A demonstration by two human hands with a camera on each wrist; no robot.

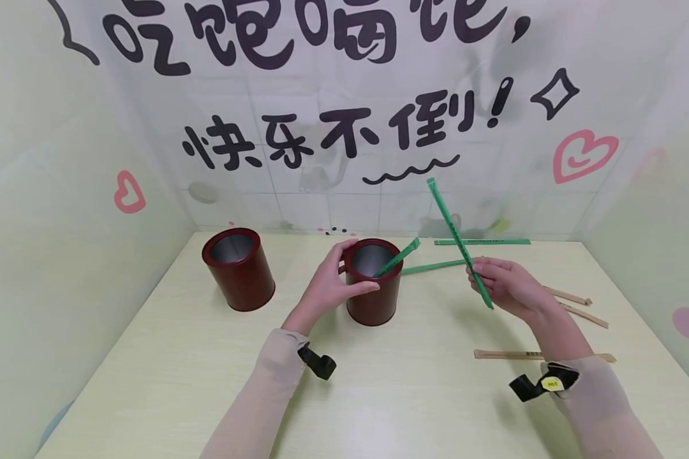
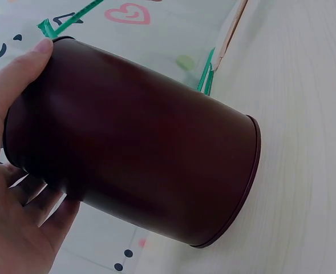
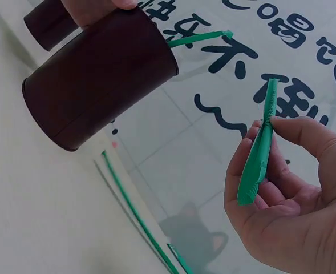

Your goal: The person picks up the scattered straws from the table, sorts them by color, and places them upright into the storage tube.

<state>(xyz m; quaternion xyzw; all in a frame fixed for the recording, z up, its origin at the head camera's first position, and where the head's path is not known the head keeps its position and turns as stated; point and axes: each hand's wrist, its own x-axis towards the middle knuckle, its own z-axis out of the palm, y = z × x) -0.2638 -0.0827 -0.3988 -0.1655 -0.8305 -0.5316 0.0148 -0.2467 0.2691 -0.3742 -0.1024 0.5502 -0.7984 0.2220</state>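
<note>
My left hand (image 1: 326, 284) grips a dark red cylindrical canister (image 1: 373, 305) near its rim, thumb on the near side and fingers behind. One green paper-wrapped straw (image 1: 403, 255) leans inside that canister, its end sticking out to the right. To the right, my right hand (image 1: 515, 290) pinches another green wrapped straw (image 1: 449, 223) between thumb and fingers, held tilted above the table. In the right wrist view the held straw (image 3: 259, 154) stands apart from the canister (image 3: 102, 77). The inside bottom of the gripped canister is hidden.
A second dark red canister (image 1: 242, 274) stands to the left. Two green wrapped straws lie behind, one (image 1: 494, 241) along the table's back edge and one (image 1: 433, 266) nearer the canister. Several brown wrapped sticks (image 1: 508, 354) lie around the right forearm. A printed white curtain (image 1: 235, 204) hangs behind.
</note>
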